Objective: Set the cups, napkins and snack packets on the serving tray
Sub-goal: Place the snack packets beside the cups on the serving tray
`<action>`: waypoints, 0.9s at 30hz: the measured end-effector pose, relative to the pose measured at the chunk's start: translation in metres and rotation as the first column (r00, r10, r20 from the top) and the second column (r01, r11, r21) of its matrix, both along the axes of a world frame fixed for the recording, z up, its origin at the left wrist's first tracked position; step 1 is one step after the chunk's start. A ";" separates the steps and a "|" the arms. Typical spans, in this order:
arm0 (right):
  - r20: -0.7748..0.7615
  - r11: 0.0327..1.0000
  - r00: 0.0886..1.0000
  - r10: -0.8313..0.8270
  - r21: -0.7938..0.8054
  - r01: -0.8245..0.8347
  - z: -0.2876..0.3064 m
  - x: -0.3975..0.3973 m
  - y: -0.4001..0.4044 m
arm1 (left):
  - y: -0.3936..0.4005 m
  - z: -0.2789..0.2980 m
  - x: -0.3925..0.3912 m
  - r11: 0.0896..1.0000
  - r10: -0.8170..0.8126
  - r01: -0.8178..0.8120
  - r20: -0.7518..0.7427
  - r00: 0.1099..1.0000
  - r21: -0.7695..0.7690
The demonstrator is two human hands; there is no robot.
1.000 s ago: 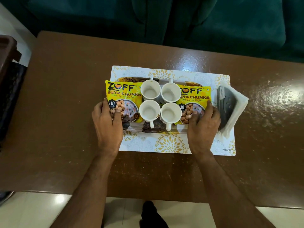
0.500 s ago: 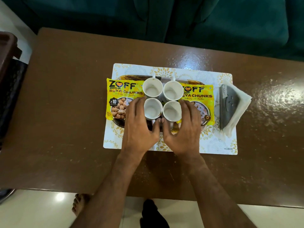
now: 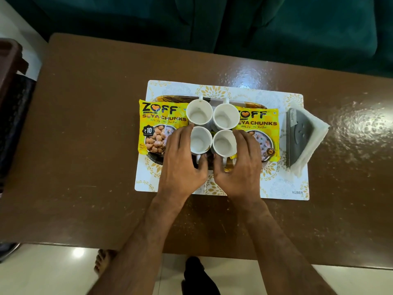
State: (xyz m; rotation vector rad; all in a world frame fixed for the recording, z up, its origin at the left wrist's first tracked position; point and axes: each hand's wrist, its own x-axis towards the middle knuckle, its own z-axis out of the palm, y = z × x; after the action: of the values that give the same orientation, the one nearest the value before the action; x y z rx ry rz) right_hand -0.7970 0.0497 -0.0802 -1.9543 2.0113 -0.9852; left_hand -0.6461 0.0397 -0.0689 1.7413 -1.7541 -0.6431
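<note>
Centrally, four empty white cups (image 3: 212, 129) flank yellow snack packets (image 3: 162, 126).

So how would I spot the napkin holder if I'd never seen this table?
Find the white, gold-patterned placemat in the middle of the brown table. At its right edge, beside the yellow snack packets, stands the grey napkin holder, the only grey thing there, with white napkins behind.

On the brown wooden table (image 3: 89, 145) lies a white gold-patterned placemat (image 3: 282, 186), and on it a dark oval serving tray (image 3: 170, 97) bearing four white ceramic cups (image 3: 199, 114) clustered in the middle — a yellow soya-chunk packet (image 3: 158, 122) at their left, another (image 3: 263, 124) at their right — with a grey napkin holder (image 3: 297, 137) standing right of the tray.
</note>
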 end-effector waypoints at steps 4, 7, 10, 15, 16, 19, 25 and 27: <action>0.008 1.000 1.000 -0.003 -0.012 0.003 -0.001 0.002 0.000 | 0.000 -0.001 0.001 1.000 -0.009 0.009 -0.001 1.000 0.002; 0.011 1.000 1.000 -0.003 -0.023 0.003 -0.002 0.002 0.000 | 0.000 0.000 0.001 1.000 -0.010 0.010 0.004 1.000 0.008; 0.008 1.000 1.000 0.001 -0.016 -0.001 -0.001 0.002 0.000 | 0.000 0.001 0.001 1.000 -0.020 0.020 0.009 1.000 0.015; 0.003 1.000 1.000 -0.002 0.001 0.002 0.001 0.002 0.000 | 0.000 0.002 0.002 0.999 -0.024 0.024 0.013 1.000 0.023; 0.006 1.000 1.000 -0.004 0.003 0.004 0.001 0.002 0.000 | 0.000 0.002 0.003 1.000 -0.023 0.023 0.012 1.000 0.021; 0.011 1.000 1.000 -0.003 0.018 0.003 0.003 0.002 0.000 | 0.001 0.002 0.002 1.000 -0.021 0.021 0.003 1.000 0.014; 0.036 1.000 0.999 0.019 -0.006 -0.019 0.014 0.001 0.000 | 0.003 0.006 0.004 0.999 0.000 -0.001 -0.043 0.999 -0.042; 0.042 0.999 0.999 -0.016 -0.037 0.017 0.020 -0.001 -0.007 | -0.003 0.008 0.004 0.999 0.028 -0.031 -0.066 0.997 -0.040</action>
State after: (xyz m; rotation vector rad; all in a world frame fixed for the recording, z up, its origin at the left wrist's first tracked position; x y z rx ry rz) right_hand -0.7975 0.0424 -0.0605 -1.9221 2.0038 -1.0657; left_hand -0.6418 0.0372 -0.0613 1.6969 -1.6827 -0.6403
